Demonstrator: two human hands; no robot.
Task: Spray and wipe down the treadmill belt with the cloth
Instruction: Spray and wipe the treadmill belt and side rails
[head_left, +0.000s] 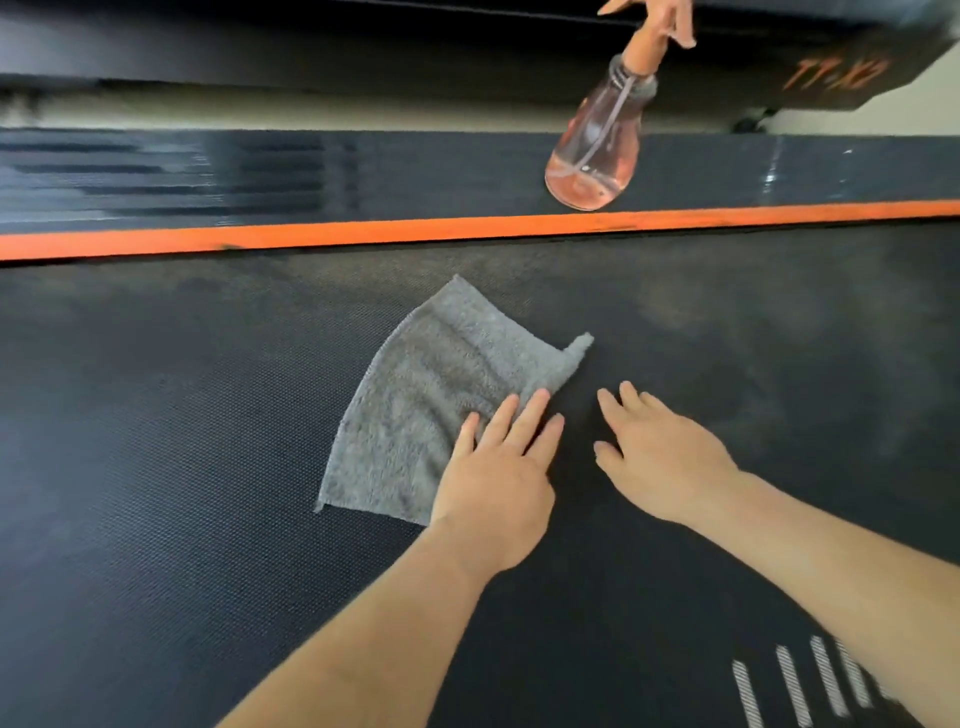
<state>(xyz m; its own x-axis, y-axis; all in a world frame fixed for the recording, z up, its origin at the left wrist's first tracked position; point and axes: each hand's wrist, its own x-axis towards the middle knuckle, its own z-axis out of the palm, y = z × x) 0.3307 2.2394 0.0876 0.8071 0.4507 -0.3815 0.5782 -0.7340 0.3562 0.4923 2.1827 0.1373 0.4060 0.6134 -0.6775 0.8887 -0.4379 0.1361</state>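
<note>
A grey cloth (436, 395) lies spread flat on the dark textured treadmill belt (156, 467). My left hand (498, 467) rests on the cloth's near right corner with straight fingers. Just to the right of the cloth, my right hand (660, 457) lies flat on the bare belt, fingers spread, holding nothing. A clear spray bottle (597, 140) with an orange trigger head and pinkish liquid stands on the far side rail. The belt looks dull and smudged around the cloth.
An orange stripe (467, 228) runs along the belt's far edge, with the glossy dark side rail (208, 171) behind it. A black frame part with orange lettering (841, 67) sits at the top right. White striped markings (800, 686) show on the belt at the lower right.
</note>
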